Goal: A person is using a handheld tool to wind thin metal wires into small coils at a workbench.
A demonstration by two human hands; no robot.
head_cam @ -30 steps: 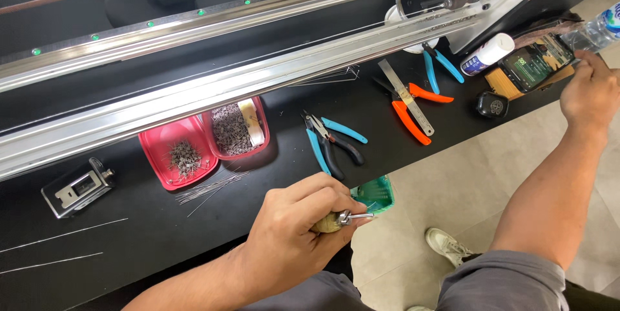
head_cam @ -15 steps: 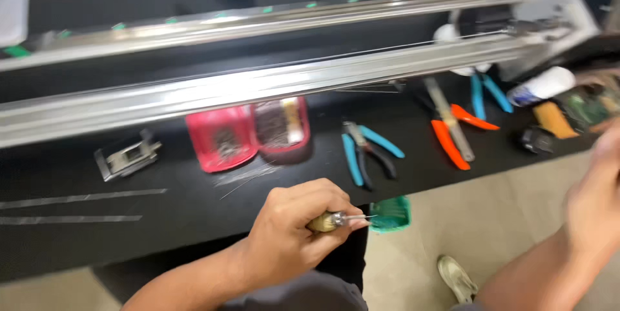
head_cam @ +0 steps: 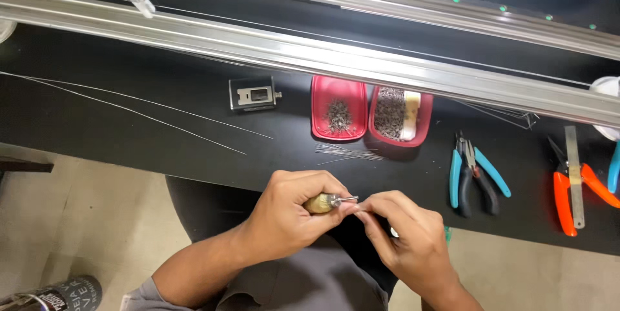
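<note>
My left hand (head_cam: 287, 214) grips a small hand tool with a tan wooden handle (head_cam: 320, 203) and a metal chuck tip, held just below the black bench edge. My right hand (head_cam: 407, 233) meets it from the right, its fingertips pinched at the metal tip (head_cam: 349, 200); whether they hold a thin pin is too small to tell. A loose bundle of thin steel wires (head_cam: 349, 152) lies on the bench just above both hands. Behind it stand two red trays (head_cam: 321, 131), each holding small dark metal parts.
Blue-handled pliers (head_cam: 475, 175) and orange-handled cutters (head_cam: 575, 188) with a steel ruler lie at the right. A small grey metal block (head_cam: 253, 94) sits left of the trays. Long aluminium rails (head_cam: 194, 33) cross the back. Long thin wires (head_cam: 129, 107) lie at the left.
My right hand came back from the far right of the bench and now pinches at the tool's tip. The view has swung left and down. My left hand kept its hold on the tool.
</note>
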